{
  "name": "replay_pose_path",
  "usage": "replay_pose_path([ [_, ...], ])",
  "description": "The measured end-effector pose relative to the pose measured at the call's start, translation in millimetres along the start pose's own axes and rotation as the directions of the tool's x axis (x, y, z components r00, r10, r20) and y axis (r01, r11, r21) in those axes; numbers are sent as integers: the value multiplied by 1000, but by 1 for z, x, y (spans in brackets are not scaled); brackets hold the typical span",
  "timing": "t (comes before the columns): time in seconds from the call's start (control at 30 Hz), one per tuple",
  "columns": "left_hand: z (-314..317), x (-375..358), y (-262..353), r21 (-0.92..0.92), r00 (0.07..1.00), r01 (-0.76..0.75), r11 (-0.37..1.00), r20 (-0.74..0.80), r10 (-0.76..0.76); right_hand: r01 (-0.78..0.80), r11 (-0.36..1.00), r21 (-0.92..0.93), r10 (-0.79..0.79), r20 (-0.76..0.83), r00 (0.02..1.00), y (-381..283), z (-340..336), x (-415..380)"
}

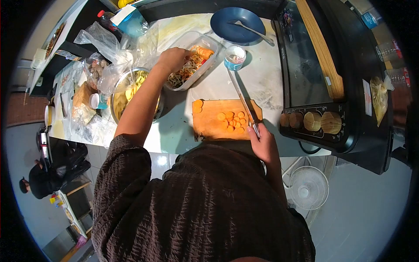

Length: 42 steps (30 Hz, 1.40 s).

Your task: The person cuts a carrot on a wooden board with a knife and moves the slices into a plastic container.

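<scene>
My left hand [173,59] is over a clear plastic container [211,72] with bean sprouts [188,72] and orange carrot pieces [203,53] inside. Its fingers are bent together beside the carrot; the tips are hidden, so what they hold does not show. My right hand [264,143] is closed around the handle of a kitchen knife [241,94], its blade pointing away from me across the cutting board's right side. On the wooden cutting board [208,125] lie several round carrot slices [231,121], with more at the upper left corner.
A metal pot [114,107] of pale yellow pieces stands left, beside plastic bags [102,43]. Behind are a blue plate [238,24] with a fork [253,31] and a small tub [235,56]. A black oven [305,83] borders the right; a fan [308,187] stands below. Another person [48,179] sits far left.
</scene>
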<state>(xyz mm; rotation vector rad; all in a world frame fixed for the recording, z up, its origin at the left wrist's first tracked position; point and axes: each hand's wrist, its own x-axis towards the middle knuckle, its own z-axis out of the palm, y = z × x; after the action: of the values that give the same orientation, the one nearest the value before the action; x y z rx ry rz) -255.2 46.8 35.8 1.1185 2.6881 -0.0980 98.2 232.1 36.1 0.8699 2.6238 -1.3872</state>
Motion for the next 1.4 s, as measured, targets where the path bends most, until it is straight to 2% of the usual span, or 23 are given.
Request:
replay_pose_path([
  [0.1, 0, -2, -2, -6, 997, -42, 999, -61, 42, 1, 1000, 3, -1, -7, 1000, 2, 1, 1],
  [0.2, -8, -12, -2, -43, 996, -10, 999, -84, 6, -18, 1000, 6, 18, 6, 1000, -3, -2, 0],
  [0.27, -7, -17, -11, -169, 991, -55, 984, -132, 32, -35, 999, -24, 35, 13, 999, -3, -3, 1],
  [0.3, -11, -21, -12, -168, 991, -54, 984, -132, 32, -35, 999, -23, 35, 14, 999, -2, -2, 1],
  [0.4, -25, -33, -13, -136, 998, 16, 991, -66, -25, -4, 1000, -2, 4, 8, 1000, 3, 0, 3],
  [0.47, -32, -39, -13, -174, 994, 59, 983, 96, -43, 12, 1000, -17, -11, 13, 1000, 3, 1, 3],
  [0.5, -36, -41, -11, -175, 994, 65, 982, 96, -48, 15, 1000, -19, -15, 18, 1000, 2, 1, 3],
  [0.57, -43, -39, -3, -9, 964, 119, 993, 242, -113, -38, 998, -42, 41, 69, 997, -2, -1, 3],
  [0.7, -35, -36, 6, -115, 983, 152, 982, 122, -137, -37, 999, -36, 39, 62, 997, -6, -3, 1],
  [0.77, -11, -24, -1, -203, 985, -159, 966, -99, 141, -23, 999, -47, 25, 56, 998, -3, -3, 1],
  [0.8, -1, -19, -4, -204, 985, -158, 966, -98, 141, -23, 999, -48, 26, 57, 998, -3, -3, 1],
  [0.87, 14, -13, -8, -282, 946, -324, 903, -100, 308, -22, 999, -38, 23, 46, 999, -2, -2, 1],
  [0.9, 9, -15, -6, -282, 946, -325, 903, -99, 310, -23, 999, -37, 25, 46, 999, -1, -2, 2],
  [0.97, 0, -19, -4, -223, 983, -162, 961, 52, 177, -13, 1000, -22, 14, 32, 999, 2, -1, 2],
  [1.1, -17, -33, -8, -217, 985, -96, 971, 123, 125, -6, 999, -34, 8, 49, 999, 0, -2, 3],
  [1.17, -18, -35, -13, -249, 986, 0, 968, 163, 42, -5, 1000, -17, 6, 50, 999, -3, -1, 2],
  [1.3, -16, -36, -21, -302, 985, -37, 953, 149, 85, -19, 999, -43, 22, 61, 998, -5, -3, 1],
  [1.37, -27, -45, -11, -358, 999, -32, 933, 20, 42, -6, 999, -41, 8, 58, 998, -3, -2, 1],
  [1.4, -23, -43, -15, -358, 999, -32, 933, 18, 42, -4, 999, -42, 7, 57, 998, -2, -1, 1],
])
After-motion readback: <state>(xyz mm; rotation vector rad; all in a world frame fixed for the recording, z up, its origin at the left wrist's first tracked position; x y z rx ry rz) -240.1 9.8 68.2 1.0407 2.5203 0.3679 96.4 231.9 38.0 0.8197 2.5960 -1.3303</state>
